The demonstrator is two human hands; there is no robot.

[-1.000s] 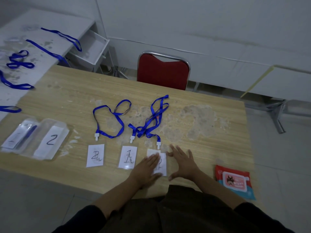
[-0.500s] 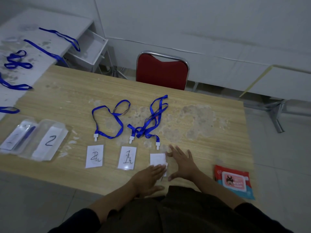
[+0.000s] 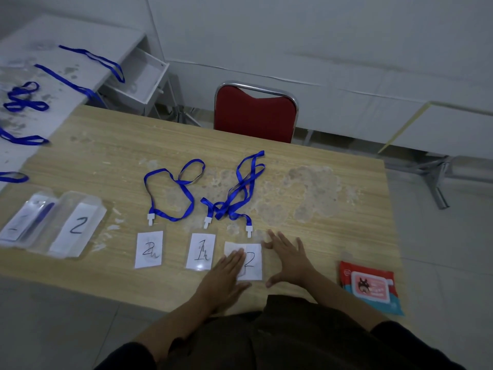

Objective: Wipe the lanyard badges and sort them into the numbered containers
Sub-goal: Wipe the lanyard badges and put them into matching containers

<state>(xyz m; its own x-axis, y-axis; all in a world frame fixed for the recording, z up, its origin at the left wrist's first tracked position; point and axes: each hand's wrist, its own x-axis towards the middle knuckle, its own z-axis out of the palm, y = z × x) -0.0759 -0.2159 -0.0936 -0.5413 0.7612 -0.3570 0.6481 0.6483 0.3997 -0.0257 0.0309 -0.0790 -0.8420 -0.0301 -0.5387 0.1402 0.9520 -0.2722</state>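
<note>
Since 0.5 s ago my left hand (image 3: 226,273) has slid back up over the wipe (image 3: 234,248), so the "2" badge (image 3: 250,261) shows its numeral again on the right half. Fingers lie flat and straight, pressing the wipe down on the badge, no curl or pinch. Right hand (image 3: 289,259) hasn't shifted: splayed flat on the tabletop (image 3: 333,236) just right of the badge, thumb low, fingers spread, prob. bracing the sleeve's edge so it won't skate under the rubbing. Holds nothing.

Badge sits at the near edge w/ its lanyard (image 3: 240,193) trailing away toward the chair (image 3: 256,113). Two more badges lie in a row to the left, "1" (image 3: 200,251) then "2" (image 3: 148,249), each w/ its clip pointing away, laid out in line I'd guess for wiping in turn. Bins sit far left: bin "1" (image 3: 16,222) appears to have something blue in it, bin "2" (image 3: 77,225) looks empty but it's blurred. Wipes pack (image 3: 370,287) is at the right edge, within reach.

My read: wiping step on the third badge, sorting of these three not yet done; this one belongs in bin "2".
</note>
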